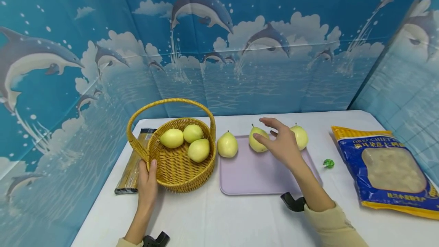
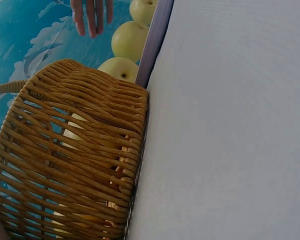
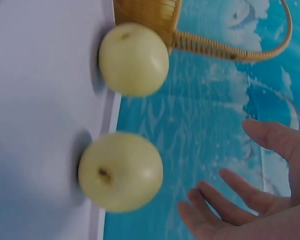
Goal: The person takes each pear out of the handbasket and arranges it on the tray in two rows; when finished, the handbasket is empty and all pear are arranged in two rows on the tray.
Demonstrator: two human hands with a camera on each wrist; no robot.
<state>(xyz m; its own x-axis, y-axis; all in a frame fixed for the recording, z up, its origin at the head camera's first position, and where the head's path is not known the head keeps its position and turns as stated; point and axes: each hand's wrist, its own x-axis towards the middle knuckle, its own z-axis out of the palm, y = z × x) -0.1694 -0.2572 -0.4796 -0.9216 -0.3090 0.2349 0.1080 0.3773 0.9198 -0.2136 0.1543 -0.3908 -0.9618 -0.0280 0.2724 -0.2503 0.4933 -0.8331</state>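
Observation:
A yellow wicker basket (image 1: 185, 180) with a tall arched handle stands at the left, holding three pale green pears (image 1: 199, 150). My left hand (image 1: 147, 182) grips its left side near the base of the handle; in the left wrist view the woven wall (image 2: 75, 150) hides most of that hand. Over a lilac tray (image 1: 253, 178) my right hand (image 1: 282, 144) hovers with fingers spread and nothing in them. Closest to its thumb and fingers is the middle pear (image 1: 258, 140). Another pear (image 1: 227, 145) lies beside the basket, and one more pear (image 1: 300, 137) shows behind the right hand.
Right of the tray is a small green wrapped candy (image 1: 328, 163). Farther right lies a large blue and yellow pasta bag (image 1: 394, 170). A flat dark-edged package (image 1: 128, 172) is partly behind the basket. A dolphin-print curtain (image 1: 219, 71) closes off the back.

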